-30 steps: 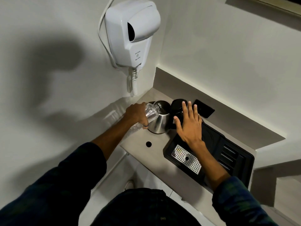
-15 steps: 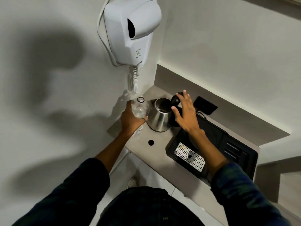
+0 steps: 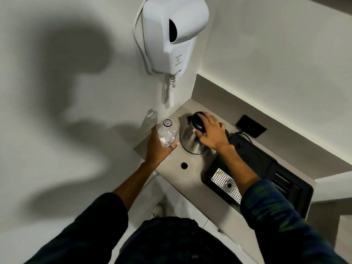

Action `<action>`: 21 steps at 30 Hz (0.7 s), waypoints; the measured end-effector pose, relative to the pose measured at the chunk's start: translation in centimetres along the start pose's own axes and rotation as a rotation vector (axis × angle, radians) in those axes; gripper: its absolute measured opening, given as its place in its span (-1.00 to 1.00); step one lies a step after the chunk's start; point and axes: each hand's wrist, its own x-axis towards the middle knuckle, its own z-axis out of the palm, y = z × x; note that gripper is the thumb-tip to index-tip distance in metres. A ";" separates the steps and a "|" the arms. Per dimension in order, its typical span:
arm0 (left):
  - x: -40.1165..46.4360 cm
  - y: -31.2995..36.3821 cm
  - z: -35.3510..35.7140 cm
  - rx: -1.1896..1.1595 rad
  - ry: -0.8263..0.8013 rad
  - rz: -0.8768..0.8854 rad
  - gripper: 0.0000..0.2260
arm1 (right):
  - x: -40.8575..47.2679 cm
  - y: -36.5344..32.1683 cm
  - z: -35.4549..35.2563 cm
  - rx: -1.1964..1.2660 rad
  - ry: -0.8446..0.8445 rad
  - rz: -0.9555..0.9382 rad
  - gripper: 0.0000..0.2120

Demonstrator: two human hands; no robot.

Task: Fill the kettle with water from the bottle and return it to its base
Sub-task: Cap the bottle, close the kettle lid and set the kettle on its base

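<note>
A steel kettle with a black lid stands on the grey counter, left of the black tray. My right hand lies on top of the lid, which is down over the kettle's mouth. A clear plastic bottle, uncapped and upright, is held in my left hand just left of the kettle. The round black kettle base sits on the tray, partly hidden by my right forearm.
The black tray carries a perforated metal drip grate. A cable hole is in the counter. A white wall-mounted hair dryer hangs above. A black wall socket is behind the kettle.
The bottle went from tilted over the open kettle to upright beside it. My right hand swung the lid from open to down on the kettle.
</note>
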 end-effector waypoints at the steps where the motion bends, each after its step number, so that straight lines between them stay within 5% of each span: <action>1: -0.3 -0.3 0.2 0.000 -0.012 0.002 0.01 | -0.4 0.0 0.4 -0.002 0.039 0.064 -0.33; 7: -6.8 -3.4 3.3 0.339 -0.019 -0.137 -0.10 | -0.1 -1.7 1.0 0.018 0.115 0.364 -0.34; 14: -7.5 -2.7 5.6 0.552 -0.411 0.213 -0.46 | 2.5 -2.7 -0.7 0.192 0.044 0.543 -0.39; 21: -4.4 -1.0 6.7 0.764 -0.595 0.262 -0.54 | 3.4 -3.3 -1.3 0.241 0.067 0.569 -0.42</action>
